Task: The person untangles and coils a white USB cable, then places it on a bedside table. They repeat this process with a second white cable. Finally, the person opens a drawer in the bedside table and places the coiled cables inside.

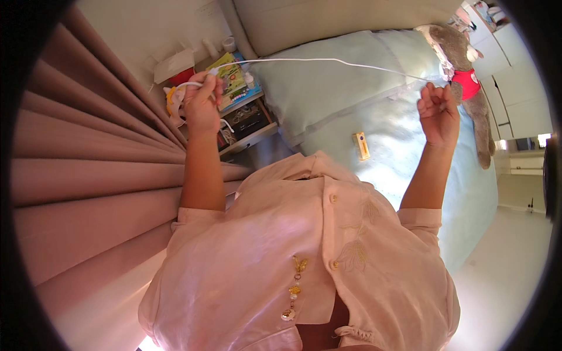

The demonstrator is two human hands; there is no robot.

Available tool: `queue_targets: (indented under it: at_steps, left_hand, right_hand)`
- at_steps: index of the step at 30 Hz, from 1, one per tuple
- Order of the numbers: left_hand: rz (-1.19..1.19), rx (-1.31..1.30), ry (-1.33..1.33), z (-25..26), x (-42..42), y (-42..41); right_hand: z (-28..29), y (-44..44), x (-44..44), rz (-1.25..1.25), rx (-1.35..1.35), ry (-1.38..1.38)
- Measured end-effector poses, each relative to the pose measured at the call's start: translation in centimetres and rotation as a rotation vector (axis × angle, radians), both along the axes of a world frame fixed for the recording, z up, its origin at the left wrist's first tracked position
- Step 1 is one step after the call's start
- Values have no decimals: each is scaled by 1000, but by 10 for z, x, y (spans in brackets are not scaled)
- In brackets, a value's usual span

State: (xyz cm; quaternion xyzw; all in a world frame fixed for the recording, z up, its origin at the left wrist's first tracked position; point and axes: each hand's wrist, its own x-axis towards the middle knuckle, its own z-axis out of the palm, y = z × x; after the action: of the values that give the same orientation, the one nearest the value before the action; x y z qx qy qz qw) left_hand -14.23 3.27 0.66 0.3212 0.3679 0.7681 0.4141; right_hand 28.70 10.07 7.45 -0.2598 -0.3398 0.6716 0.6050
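Observation:
A thin white cable (303, 59) runs between my two hands, raised in front of me and bowed slightly upward. My left hand (203, 103) grips it near a white piece, perhaps a connector, at the fingertips. A thicker white cable part (189, 83) curves beside that hand, and a short white end (227, 126) hangs below it. On the other side, my right hand (439, 112) pinches the thin cable at its fingertips, palm facing me, over the bed. Its fingers hide the tip there. A small yellow box (362, 146) lies on the light green bedspread (333, 136) between my forearms.
The nightstand (249, 142) at left has an open drawer with cords inside and books (232, 79) on top. Pink curtains (101, 145) hang close to my left arm. A brown plush toy (477, 118) in red lies along the bed's right side. A pillow (320, 83) rests against the headboard (333, 19).

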Motion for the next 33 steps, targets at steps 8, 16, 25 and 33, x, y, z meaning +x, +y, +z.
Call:
queue_targets:
  at_steps: [8,16,25,33]
  left_hand:
    - [-6,-173,-149,-22,-17,-5]
    - [-139,-162,-227,-17,1,3]
    - [-551,-22,34,54,102,-2]
    - [-676,159,221,83,144,-8]
  right_hand:
    - [14,-13,-39,97,37,437]
    - [22,-28,-76,75,335,-131]
    - [16,-46,-102,228,589,-379]
    - [1,-51,-113,320,503,-274]
